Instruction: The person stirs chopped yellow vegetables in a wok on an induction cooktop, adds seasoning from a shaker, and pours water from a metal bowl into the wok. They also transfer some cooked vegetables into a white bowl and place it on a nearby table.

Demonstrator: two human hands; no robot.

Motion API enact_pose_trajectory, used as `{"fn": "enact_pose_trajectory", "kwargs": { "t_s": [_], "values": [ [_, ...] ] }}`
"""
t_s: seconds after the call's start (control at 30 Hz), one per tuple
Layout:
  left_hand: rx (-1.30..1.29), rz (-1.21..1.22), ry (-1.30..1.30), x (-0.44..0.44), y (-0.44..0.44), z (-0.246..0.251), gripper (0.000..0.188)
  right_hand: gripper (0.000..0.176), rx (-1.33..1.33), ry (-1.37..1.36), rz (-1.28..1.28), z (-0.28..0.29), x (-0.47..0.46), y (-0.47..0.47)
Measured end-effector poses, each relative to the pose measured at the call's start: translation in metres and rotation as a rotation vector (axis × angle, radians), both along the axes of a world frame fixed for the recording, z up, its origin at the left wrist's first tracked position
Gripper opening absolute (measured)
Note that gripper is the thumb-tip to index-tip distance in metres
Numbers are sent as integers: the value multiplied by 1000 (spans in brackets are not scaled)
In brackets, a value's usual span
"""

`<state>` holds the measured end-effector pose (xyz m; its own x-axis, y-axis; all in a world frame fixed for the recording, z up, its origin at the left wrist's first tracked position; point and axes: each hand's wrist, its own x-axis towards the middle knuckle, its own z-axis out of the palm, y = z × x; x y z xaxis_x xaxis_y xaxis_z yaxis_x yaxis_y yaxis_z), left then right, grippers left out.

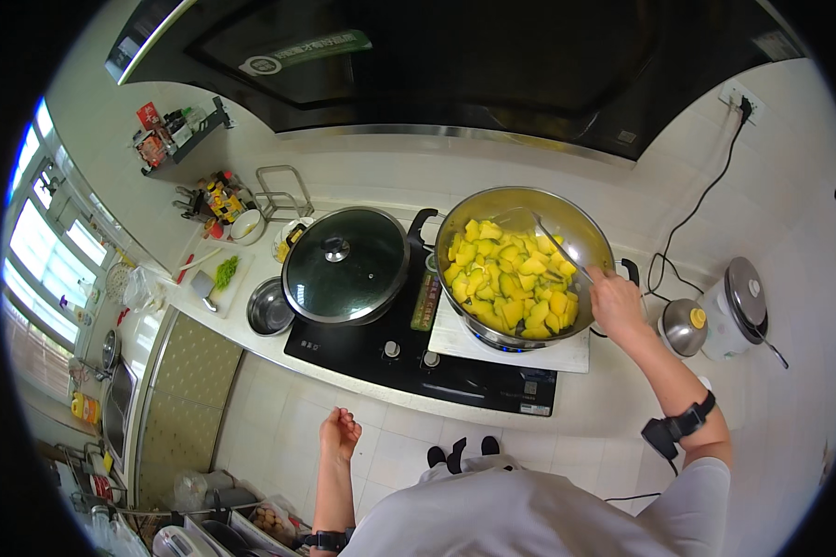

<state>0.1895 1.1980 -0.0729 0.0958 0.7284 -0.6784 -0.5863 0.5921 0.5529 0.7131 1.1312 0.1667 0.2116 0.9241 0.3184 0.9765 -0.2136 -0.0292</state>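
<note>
My right hand (614,306) grips the handle of a metal spatula (561,245) over the right rim of a large steel wok (585,233). The spatula's blade rests among cut yellow-green pumpkin pieces (512,278), which fill much of the wok. Beneath the wok is a round burner or cooker with blue lights, on a white board (557,356). My left hand (340,433) is held low in front of the counter, its fingers curled, with nothing seen in it. Left of the wok stands a black pan with a glass lid (345,278).
A steel bowl (270,306) and a cutting board (240,285) with a cleaver (205,289) and chopped greens (226,271) lie left. A kettle (683,331) and a lidded white appliance (731,313) stand right. A dark range hood (460,63) overhangs the stove; a black cord (697,198) hangs right.
</note>
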Motion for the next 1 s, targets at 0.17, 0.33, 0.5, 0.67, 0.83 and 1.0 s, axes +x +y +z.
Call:
{"fn": "enact_pose_trajectory", "kwargs": {
  "t_s": [0.17,0.33,0.5,0.67,0.83,1.0],
  "values": [
    [23,55,-34,-4,-18,2,29,30,75,-31,43,-47,27,44],
    [27,102,-20,-8,-36,1,28,36,-105,263,316,-36,40,55],
    [12,96,-10,6,-44,-6,26,37,-262,2,462,18,53,33],
    [25,65,-14,26,-37,-5,24,38,-159,-157,510,62,69,-7],
    [12,33,3,50,-26,3,23,40,-221,-152,332,100,89,-60],
    [11,-27,-2,71,-17,11,23,37,-132,-217,216,136,96,-107]
  ]
}}
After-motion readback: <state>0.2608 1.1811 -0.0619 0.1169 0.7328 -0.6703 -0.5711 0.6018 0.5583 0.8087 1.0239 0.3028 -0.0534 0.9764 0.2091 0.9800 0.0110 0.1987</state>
